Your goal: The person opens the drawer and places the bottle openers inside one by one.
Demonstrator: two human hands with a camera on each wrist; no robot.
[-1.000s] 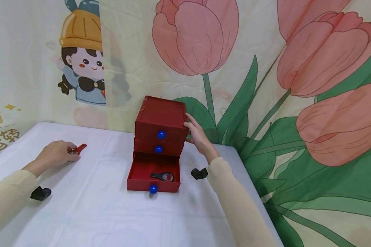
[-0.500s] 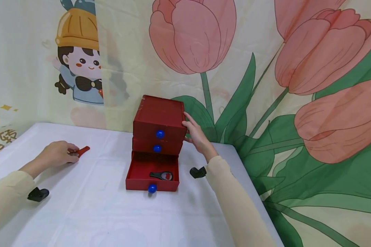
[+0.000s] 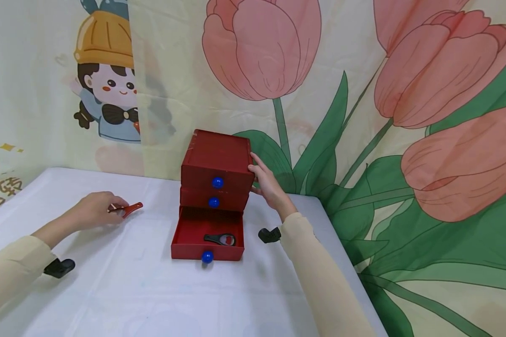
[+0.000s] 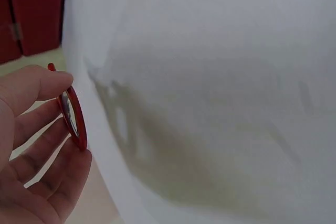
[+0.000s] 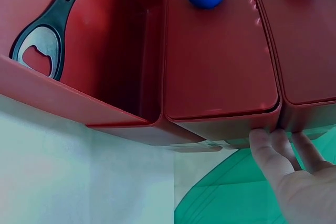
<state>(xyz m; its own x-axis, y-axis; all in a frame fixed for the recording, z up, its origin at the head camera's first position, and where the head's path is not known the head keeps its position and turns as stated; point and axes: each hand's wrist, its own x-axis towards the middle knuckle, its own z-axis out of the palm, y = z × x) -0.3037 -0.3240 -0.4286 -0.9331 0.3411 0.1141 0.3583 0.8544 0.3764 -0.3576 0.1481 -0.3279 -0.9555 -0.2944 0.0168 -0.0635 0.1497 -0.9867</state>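
Observation:
Between thumb and fingers, my left hand [image 3: 94, 210] pinches a red bottle opener [image 3: 131, 209] over the left side of the table. In the left wrist view its red rim [image 4: 78, 119] stands on edge, with metal showing inside. A red three-drawer cabinet [image 3: 223, 150] with blue round knobs stands mid-table. Its bottom drawer [image 3: 227, 254] is pulled out and holds a black bottle opener [image 5: 59, 17] lying flat; the upper two drawers are in. My right hand [image 3: 271, 187] rests extended fingertips against the cabinet's right side, near the top.
White cloth covers the table [image 3: 139, 290]. Right behind the cabinet hangs a printed backdrop [image 3: 173, 93] with tulips and a cartoon figure. Black wrist devices [image 3: 60, 267] sit under both forearms. The table's right edge [image 3: 350, 262] runs beside the right sleeve.
My left hand has carried the red bottle opener to the right, toward the cabinet. The right hand stays against the cabinet's side. The head view has shifted slightly.

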